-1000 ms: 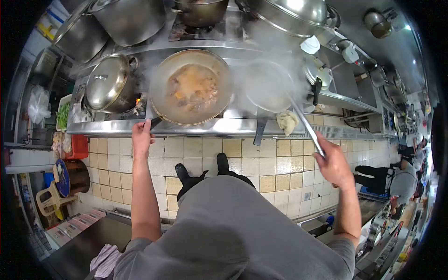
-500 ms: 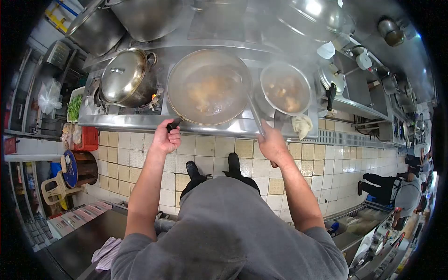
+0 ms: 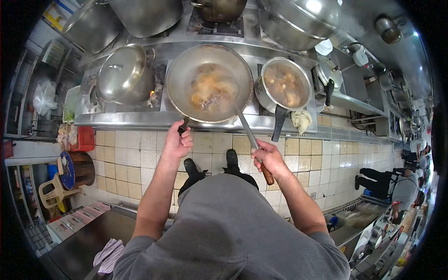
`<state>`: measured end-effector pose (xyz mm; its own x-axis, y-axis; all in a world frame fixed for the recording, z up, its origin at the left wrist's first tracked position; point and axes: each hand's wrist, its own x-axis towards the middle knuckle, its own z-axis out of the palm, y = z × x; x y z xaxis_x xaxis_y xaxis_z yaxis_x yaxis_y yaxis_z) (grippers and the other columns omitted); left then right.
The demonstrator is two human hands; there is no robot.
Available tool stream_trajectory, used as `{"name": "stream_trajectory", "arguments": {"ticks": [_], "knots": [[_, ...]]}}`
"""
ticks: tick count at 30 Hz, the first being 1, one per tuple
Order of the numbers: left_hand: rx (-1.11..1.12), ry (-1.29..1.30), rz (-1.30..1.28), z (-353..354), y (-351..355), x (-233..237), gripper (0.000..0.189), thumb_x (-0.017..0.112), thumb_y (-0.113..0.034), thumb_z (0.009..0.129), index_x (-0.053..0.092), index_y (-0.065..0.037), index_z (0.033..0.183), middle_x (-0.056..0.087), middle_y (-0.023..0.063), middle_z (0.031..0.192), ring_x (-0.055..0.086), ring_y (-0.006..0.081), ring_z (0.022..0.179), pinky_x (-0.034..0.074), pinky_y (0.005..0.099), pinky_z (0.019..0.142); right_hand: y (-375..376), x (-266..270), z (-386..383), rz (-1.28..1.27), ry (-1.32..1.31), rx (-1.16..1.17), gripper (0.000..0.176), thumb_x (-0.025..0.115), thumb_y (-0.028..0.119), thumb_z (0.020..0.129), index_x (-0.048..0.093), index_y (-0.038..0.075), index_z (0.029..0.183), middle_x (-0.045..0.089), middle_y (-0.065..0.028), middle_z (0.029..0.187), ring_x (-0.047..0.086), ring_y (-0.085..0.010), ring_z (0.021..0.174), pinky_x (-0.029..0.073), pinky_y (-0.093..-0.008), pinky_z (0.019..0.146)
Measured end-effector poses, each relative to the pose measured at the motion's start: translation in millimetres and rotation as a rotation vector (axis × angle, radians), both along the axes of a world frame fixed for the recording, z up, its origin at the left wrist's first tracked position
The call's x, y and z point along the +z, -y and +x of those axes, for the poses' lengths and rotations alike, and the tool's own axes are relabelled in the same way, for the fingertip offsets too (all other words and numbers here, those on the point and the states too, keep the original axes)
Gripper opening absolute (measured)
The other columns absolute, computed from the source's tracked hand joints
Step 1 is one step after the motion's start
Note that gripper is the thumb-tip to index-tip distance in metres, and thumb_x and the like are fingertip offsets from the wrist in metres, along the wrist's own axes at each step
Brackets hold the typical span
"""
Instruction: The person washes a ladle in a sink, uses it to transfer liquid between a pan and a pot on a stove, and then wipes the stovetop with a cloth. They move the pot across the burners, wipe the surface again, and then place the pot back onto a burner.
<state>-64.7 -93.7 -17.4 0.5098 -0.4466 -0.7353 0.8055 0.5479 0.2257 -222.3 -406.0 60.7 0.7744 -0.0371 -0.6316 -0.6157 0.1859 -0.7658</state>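
A wide wok [image 3: 175, 88] sits on the stove, with browned food pieces [image 3: 212, 91] and steam inside it. My left hand [image 3: 178, 142] is closed around the black handle [image 3: 185, 125] at its front edge. In my right hand [image 3: 270, 159] is a long-handled cooking utensil [image 3: 248, 130], with a metal shaft and a wooden end. Its shaft slants up over the wok's front right rim; the head is lost among steam and food. Beside the wok, a saucepan [image 3: 268, 96] holds chunks in brown liquid, its black handle pointing toward me.
A lidded pot [image 3: 122, 74] stands left of the wok, a small flame near its base. Large pots [image 3: 149, 16] line the back. A crumpled cloth [image 3: 301, 121] lies at the stove's front right edge. Another person [image 3: 406, 191] stands far right. A stool [image 3: 51, 190] is at left.
My right hand has moved down and left, drawing the utensil toward me. My left hand is slightly farther right, still on the wok handle. Steam has thinned, showing the pots more clearly.
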Motion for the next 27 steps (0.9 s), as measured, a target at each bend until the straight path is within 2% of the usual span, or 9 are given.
{"name": "stream_trajectory", "arguments": {"ticks": [3, 5, 6, 7, 9, 16, 23, 26, 27], "knots": [[0.007, -0.006, 0.005, -1.6, 5.6, 5.4, 0.033, 0.067, -0.039, 0.091, 0.053, -0.009, 0.087, 0.037, -0.0056, 0.054, 0.033, 0.0095, 0.043, 0.026, 0.026, 0.041, -11.3, 5.6, -5.0, 0.166, -0.053, -0.047, 0.039, 0.057, 0.011, 0.099, 0.054, -0.003, 0.135, 0.059, -0.0051, 0.084, 0.05, -0.0121, 0.052, 0.041, -0.0272, 0.045], [0.01, -0.009, 0.019, -1.2, 7.4, 9.7, 0.033, 0.068, -0.039, 0.091, 0.053, -0.009, 0.087, 0.037, -0.0055, 0.054, 0.033, 0.0095, 0.043, 0.026, 0.0262, 0.041, -20.1, 9.6, -7.4, 0.307, -0.07, -0.052, 0.028, 0.057, 0.012, 0.099, 0.056, -0.002, 0.123, 0.058, -0.0055, 0.085, 0.05, -0.0122, 0.053, 0.039, -0.027, 0.045], [0.012, -0.012, 0.034, -0.4, 8.1, 10.9, 0.034, 0.068, -0.039, 0.091, 0.052, -0.009, 0.086, 0.037, -0.0053, 0.054, 0.033, 0.0096, 0.043, 0.026, 0.0264, 0.041, -25.9, 16.6, -6.6, 0.366, -0.1, -0.067, 0.018, 0.057, 0.014, 0.1, 0.055, 0.001, 0.111, 0.057, -0.0046, 0.085, 0.049, -0.0106, 0.054, 0.038, -0.026, 0.045], [0.016, -0.012, 0.036, 0.4, 8.6, 10.4, 0.034, 0.068, -0.039, 0.091, 0.052, -0.009, 0.086, 0.037, -0.0053, 0.054, 0.033, 0.0096, 0.043, 0.026, 0.0264, 0.041, -28.4, 14.2, -5.0, 0.368, -0.1, -0.063, 0.018, 0.057, 0.014, 0.1, 0.055, 0.001, 0.111, 0.057, -0.0046, 0.085, 0.049, -0.0106, 0.054, 0.038, -0.026, 0.045], [0.006, 0.014, 0.043, 1.3, 8.6, 9.1, 0.034, 0.068, -0.039, 0.09, 0.055, -0.009, 0.083, 0.037, -0.0059, 0.054, 0.032, 0.0094, 0.042, 0.026, 0.0252, 0.041, -31.2, 5.5, -1.2, 0.562, -0.099, -0.034, 0.015, 0.058, 0.02, 0.101, 0.054, 0.006, 0.095, 0.055, -0.0006, 0.083, 0.047, -0.0085, 0.054, 0.039, -0.0252, 0.046], [0.002, -0.005, 0.083, 6.7, 5.1, 11.9, 0.034, 0.068, -0.039, 0.09, 0.054, -0.008, 0.083, 0.035, -0.0061, 0.054, 0.03, 0.0089, 0.042, 0.024, 0.0249, 0.04, -34.9, -16.5, 27.7, 0.816, -0.095, -0.064, 0.014, 0.058, 0.018, 0.101, 0.05, 0.007, 0.103, 0.056, -0.0011, 0.084, 0.047, -0.0079, 0.055, 0.035, -0.0237, 0.044], [-0.043, 0.012, 0.095, 26.9, -12.4, 2.9, 0.035, 0.067, -0.04, 0.089, 0.056, -0.008, 0.082, 0.034, -0.0066, 0.052, 0.029, 0.0081, 0.041, 0.024, 0.0239, 0.04, -33.4, -8.7, 53.1, 0.781, -0.069, -0.106, 0.012, 0.057, 0.017, 0.1, 0.051, 0.007, 0.103, 0.056, -0.0024, 0.08, 0.047, -0.0099, 0.053, 0.035, -0.0248, 0.044], [-0.059, -0.001, 0.109, 35.4, -19.3, 0.0, 0.035, 0.068, -0.04, 0.088, 0.055, -0.008, 0.082, 0.033, -0.0066, 0.052, 0.029, 0.0084, 0.041, 0.023, 0.0246, 0.04, -25.0, -4.0, 58.2, 0.836, -0.022, -0.004, 0.012, 0.053, 0.015, 0.103, 0.047, 0.006, 0.107, 0.055, -0.0027, 0.087, 0.045, -0.0065, 0.054, 0.036, -0.0228, 0.044], [-0.061, -0.019, 0.117, 37.6, -21.7, -1.3, 0.036, 0.068, -0.04, 0.087, 0.053, -0.008, 0.083, 0.032, -0.0065, 0.052, 0.028, 0.0088, 0.041, 0.023, 0.0254, 0.04, -26.3, 6.1, 58.6, 0.793, -0.039, -0.044, 0.012, 0.055, 0.018, 0.102, 0.05, 0.006, 0.102, 0.052, -0.0017, 0.076, 0.044, -0.0079, 0.051, 0.035, -0.024, 0.043]]}}
